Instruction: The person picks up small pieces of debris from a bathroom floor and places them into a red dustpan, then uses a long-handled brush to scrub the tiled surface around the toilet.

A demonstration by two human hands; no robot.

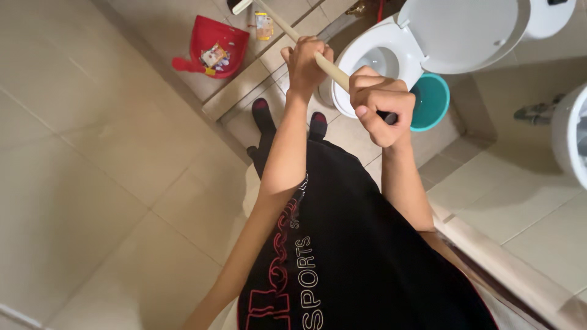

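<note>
A long, pale wooden handle [330, 68] runs diagonally from the upper middle of the frame down toward the centre, tilted, its lower end dark.

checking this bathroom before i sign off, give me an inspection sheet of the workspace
surface: beige tiled floor with a raised step
job's things: long wooden handle running up towards the top edge
clutter: red dustpan holding wrappers; teal bucket beside the toilet, lid up
grippers: left hand and right hand both closed round the handle, right nearer its end
cables: nothing seen
surroundings: white basin edge at right; tiled wall
</note>
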